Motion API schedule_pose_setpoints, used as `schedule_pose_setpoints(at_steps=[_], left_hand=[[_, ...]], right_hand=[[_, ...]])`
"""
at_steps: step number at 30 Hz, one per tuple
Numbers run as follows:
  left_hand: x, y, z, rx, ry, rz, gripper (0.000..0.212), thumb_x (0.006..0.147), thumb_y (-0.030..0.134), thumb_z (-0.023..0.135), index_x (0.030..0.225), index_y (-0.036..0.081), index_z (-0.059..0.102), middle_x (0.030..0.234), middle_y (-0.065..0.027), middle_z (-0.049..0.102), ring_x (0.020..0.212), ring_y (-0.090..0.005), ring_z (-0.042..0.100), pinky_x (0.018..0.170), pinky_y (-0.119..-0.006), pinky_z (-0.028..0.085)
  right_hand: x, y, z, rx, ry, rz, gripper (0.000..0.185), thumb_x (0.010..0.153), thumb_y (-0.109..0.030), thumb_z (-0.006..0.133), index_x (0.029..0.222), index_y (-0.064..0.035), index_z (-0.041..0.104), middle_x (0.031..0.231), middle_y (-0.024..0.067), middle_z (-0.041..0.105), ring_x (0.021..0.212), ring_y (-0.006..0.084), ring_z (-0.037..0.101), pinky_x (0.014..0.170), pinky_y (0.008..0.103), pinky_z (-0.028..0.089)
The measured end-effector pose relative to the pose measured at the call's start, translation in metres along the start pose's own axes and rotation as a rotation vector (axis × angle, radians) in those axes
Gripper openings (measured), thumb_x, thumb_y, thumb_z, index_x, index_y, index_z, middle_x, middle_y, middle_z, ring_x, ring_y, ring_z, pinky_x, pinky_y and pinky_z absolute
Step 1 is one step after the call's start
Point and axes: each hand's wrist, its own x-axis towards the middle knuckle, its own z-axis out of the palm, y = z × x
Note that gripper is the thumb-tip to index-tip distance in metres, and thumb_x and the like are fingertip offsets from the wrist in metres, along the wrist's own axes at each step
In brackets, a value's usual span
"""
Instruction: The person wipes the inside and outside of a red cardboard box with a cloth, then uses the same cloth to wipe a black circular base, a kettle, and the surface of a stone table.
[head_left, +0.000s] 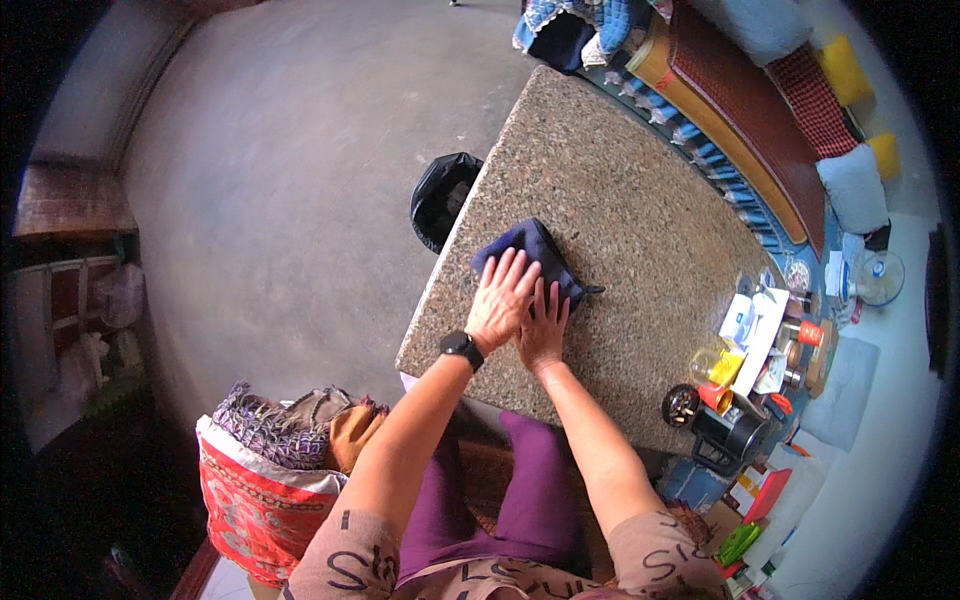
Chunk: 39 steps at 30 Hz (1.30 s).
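Observation:
A dark navy cloth (536, 241), folded into a rough square, lies on the speckled granite tabletop (615, 195). My left hand (504, 296), with a black watch on its wrist, presses flat on the cloth's near left part. Close beside it, my right hand (546, 326) lies palm down, its fingertips on the cloth's near edge and its palm over the stone. The hands touch or overlap at the thumbs. Neither hand closes around the cloth. A small loop or tag (594, 289) sticks out from the cloth's right corner.
A bin with a black liner (431, 199) stands against the table's left edge. Along the right side are a white organizer (761, 341) with cups and jars, and a black kettle-like appliance (731, 435). A red patterned bag (262, 502) stands at lower left. A cushioned bench (739, 142) borders the far right.

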Motion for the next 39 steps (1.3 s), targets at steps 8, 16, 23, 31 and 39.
schedule_pose_setpoints(at_steps=[8, 16, 23, 31, 39], left_hand=[[0.072, -0.036, 0.032, 0.105, 0.079, -0.241, 0.07, 0.085, 0.041, 0.055, 0.145, 0.011, 0.034, 0.152, -0.0169, 0.026, 0.143, -0.0349, 0.017, 0.115, -0.05, 0.008], [0.237, -0.072, -0.002, 0.322, 0.061, -0.248, 0.033, 0.087, 0.026, 0.056, 0.115, 0.009, 0.054, 0.13, -0.0207, 0.047, 0.129, -0.0395, 0.035, 0.104, -0.054, 0.029], [0.155, -0.022, 0.059, 0.296, 0.136, -0.11, 0.051, 0.076, 0.027, 0.062, 0.119, 0.002, 0.051, 0.138, -0.03, 0.037, 0.131, -0.0413, 0.034, 0.108, -0.057, 0.023], [0.108, 0.019, 0.069, 0.066, -0.064, -0.039, 0.063, 0.077, 0.029, 0.062, 0.137, 0.018, 0.046, 0.142, -0.0235, 0.037, 0.133, -0.0409, 0.034, 0.109, -0.065, 0.017], [0.332, -0.084, 0.041, 0.283, 0.265, -0.081, 0.065, 0.081, 0.023, 0.054, 0.144, 0.019, 0.037, 0.145, -0.0215, 0.036, 0.135, -0.0399, 0.031, 0.11, -0.058, 0.021]], right_hand=[[0.104, 0.069, 0.001, 0.154, 0.0, -0.268, 0.048, 0.081, -0.035, 0.062, 0.125, -0.0175, 0.054, 0.155, 0.0108, 0.018, 0.143, 0.0371, 0.011, 0.112, 0.0626, 0.009], [0.283, 0.139, -0.016, 0.167, 0.155, -0.163, 0.057, 0.083, -0.024, 0.061, 0.136, -0.0099, 0.042, 0.145, 0.0151, 0.036, 0.133, 0.0315, 0.033, 0.111, 0.047, 0.025], [0.158, 0.137, -0.015, 0.247, 0.133, -0.063, 0.061, 0.079, -0.024, 0.063, 0.134, -0.0116, 0.042, 0.146, 0.0162, 0.033, 0.134, 0.0323, 0.032, 0.103, 0.0549, 0.03], [0.092, 0.152, -0.031, 0.295, -0.031, 0.041, 0.073, 0.078, -0.027, 0.064, 0.145, -0.022, 0.035, 0.153, 0.0189, 0.023, 0.141, 0.0365, 0.02, 0.108, 0.0563, 0.02], [0.361, 0.206, -0.025, 0.077, 0.295, -0.123, 0.059, 0.083, -0.035, 0.059, 0.139, -0.0276, 0.043, 0.148, 0.0129, 0.033, 0.137, 0.0323, 0.028, 0.108, 0.0535, 0.025]])
